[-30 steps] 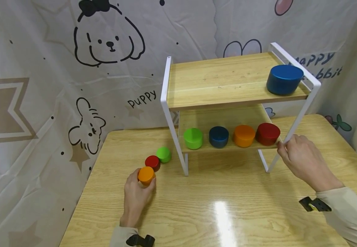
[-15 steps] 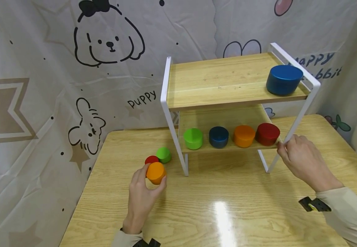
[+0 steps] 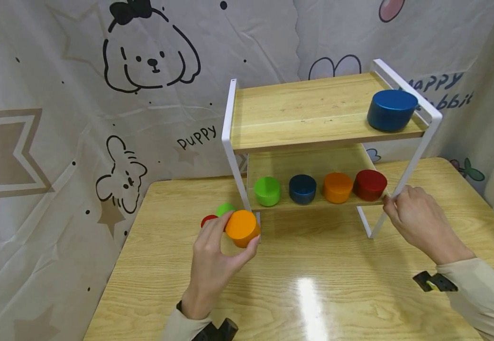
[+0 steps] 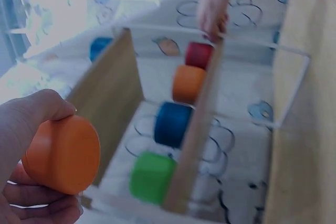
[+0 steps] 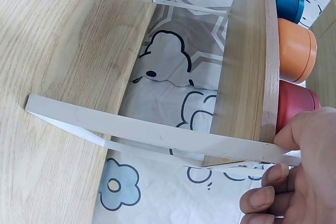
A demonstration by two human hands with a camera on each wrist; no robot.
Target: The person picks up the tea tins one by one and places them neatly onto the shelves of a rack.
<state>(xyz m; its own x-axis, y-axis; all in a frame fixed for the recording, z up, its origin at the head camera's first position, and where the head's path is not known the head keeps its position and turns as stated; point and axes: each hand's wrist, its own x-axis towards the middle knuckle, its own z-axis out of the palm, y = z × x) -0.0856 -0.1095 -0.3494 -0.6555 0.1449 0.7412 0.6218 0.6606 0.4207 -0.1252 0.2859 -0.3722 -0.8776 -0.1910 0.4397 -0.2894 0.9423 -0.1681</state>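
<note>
My left hand (image 3: pixel 213 263) pinches an orange round tin (image 3: pixel 242 227) between thumb and fingers, raised in front of the shelf's left leg. In the left wrist view this orange tin (image 4: pixel 65 153) shows large beside the thumb. My right hand (image 3: pixel 422 225) grips the white front leg (image 5: pixel 157 132) of the two-tier wooden shelf at its right side, by the lower board. On that lower board stand a green tin (image 3: pixel 267 192), a dark blue tin (image 3: pixel 303 189), another orange tin (image 3: pixel 338 188) and a dark red tin (image 3: pixel 370 185) in a row.
A larger blue tin (image 3: pixel 392 110) stands at the right end of the top board (image 3: pixel 306 111). Behind my left hand on the table (image 3: pixel 161 265) are a red tin (image 3: pixel 208 219) and a green tin (image 3: pixel 225 208), both partly hidden. A printed cloth (image 3: pixel 59 156) hangs behind.
My left hand has lifted the orange tin off the table beside the red tin and carried it right and up toward the shelf. The right hand has stayed on the leg.
</note>
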